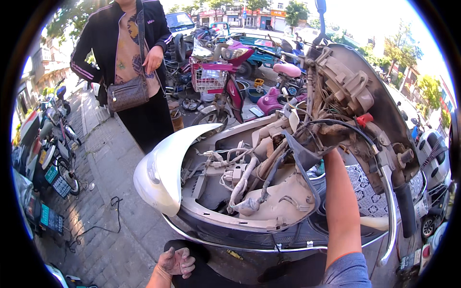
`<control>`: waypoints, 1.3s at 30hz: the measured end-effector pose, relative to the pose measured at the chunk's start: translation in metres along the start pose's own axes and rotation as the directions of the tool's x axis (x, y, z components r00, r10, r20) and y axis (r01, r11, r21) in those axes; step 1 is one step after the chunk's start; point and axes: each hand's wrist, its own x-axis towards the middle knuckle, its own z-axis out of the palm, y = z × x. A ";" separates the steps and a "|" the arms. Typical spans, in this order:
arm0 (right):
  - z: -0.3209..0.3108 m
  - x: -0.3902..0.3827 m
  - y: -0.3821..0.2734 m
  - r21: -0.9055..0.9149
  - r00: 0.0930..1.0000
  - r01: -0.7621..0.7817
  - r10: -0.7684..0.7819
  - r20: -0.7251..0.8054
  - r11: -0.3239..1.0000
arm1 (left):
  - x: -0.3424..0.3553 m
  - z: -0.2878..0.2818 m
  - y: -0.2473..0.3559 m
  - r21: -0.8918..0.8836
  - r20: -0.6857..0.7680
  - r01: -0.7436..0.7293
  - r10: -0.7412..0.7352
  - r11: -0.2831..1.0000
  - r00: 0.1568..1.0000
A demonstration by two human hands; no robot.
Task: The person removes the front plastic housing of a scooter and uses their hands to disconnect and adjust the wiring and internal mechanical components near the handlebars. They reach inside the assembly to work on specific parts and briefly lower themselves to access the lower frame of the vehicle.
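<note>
Beyond the free, half-curled left hand, the right hand (hidden, grip untellable) reached into a dusty, dark-shelled plastic scooter.

We logged the scooter before us, wires inside it, handlebar grip toward the right. Behind it, a person stands left of a basket. Parked motorbikes occupy our far left.
</note>
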 end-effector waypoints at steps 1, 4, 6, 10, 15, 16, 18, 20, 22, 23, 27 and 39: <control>0.000 -0.028 0.003 -0.111 1.000 -0.011 0.012 0.007 0.994 | 0.002 0.000 0.000 0.003 0.002 0.000 0.000 1.000 1.000; -0.009 -0.137 0.004 -0.463 0.997 0.040 -0.006 0.076 0.886 | 0.005 0.004 -0.007 0.024 -0.011 -0.036 0.037 0.999 0.999; -0.055 -0.208 -0.024 -0.552 0.993 0.121 -0.110 0.054 0.825 | 0.008 0.002 -0.009 0.046 -0.027 -0.024 0.025 0.999 0.999; -0.164 -0.300 -0.121 -0.353 0.852 0.325 -0.434 -0.293 0.877 | 0.017 -0.004 -0.011 0.074 0.008 0.020 -0.021 0.997 1.000; -0.007 -0.406 -0.233 -0.756 0.706 0.590 -0.636 0.313 0.283 | 0.041 0.007 -0.011 0.122 -0.055 0.098 -0.092 0.988 0.994; 0.026 -0.421 -0.239 -0.822 0.716 0.558 -0.566 0.409 0.112 | 0.051 0.006 -0.013 0.128 -0.046 0.113 -0.107 0.985 0.993; 0.082 -0.425 -0.234 -0.928 0.875 0.263 -0.340 0.344 -0.263 | 0.056 0.007 -0.018 0.181 -0.079 0.093 -0.080 0.979 0.994; 0.088 -0.415 -0.214 -0.868 0.857 0.182 -0.358 0.371 -0.463 | 0.053 0.011 -0.024 0.259 -0.100 0.063 -0.038 0.964 0.994; 0.097 -0.418 -0.231 -0.907 0.927 0.169 -0.250 0.279 -0.386 | 0.049 0.015 -0.028 0.313 -0.083 0.030 -0.004 0.949 0.997; 0.096 -0.419 -0.238 -0.934 0.961 0.135 -0.187 0.205 -0.331 | 0.048 0.015 -0.031 0.334 -0.065 0.015 0.007 0.943 0.998; 0.074 -0.404 -0.250 -0.892 0.975 0.149 -0.088 0.204 -0.426 | 0.035 0.004 -0.025 0.272 -0.051 0.003 0.011 0.962 0.999; 0.043 -0.384 -0.255 -0.864 0.886 0.400 -0.113 0.450 -0.307 | 0.099 0.121 0.022 0.507 0.186 -0.066 -0.034 0.860 0.982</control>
